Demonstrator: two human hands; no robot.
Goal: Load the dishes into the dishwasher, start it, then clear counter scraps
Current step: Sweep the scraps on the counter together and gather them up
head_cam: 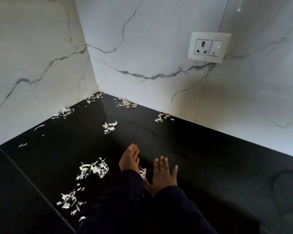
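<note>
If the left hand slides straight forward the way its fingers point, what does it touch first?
Probably bare black counter first; the left hand points up-right toward the marble wall, between scrap piles, though depth is uncertain.

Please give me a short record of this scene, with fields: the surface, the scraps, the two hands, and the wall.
surface: glossy black stone counter in a corner
scraps: white shredded peel scraps, in scattered piles, largest pile left of the hands; a small pile between them
left hand: open, on edge, empty
right hand: open, palm down, empty
wall: white marble-pattern tiles with a white socket and switch plate
</note>
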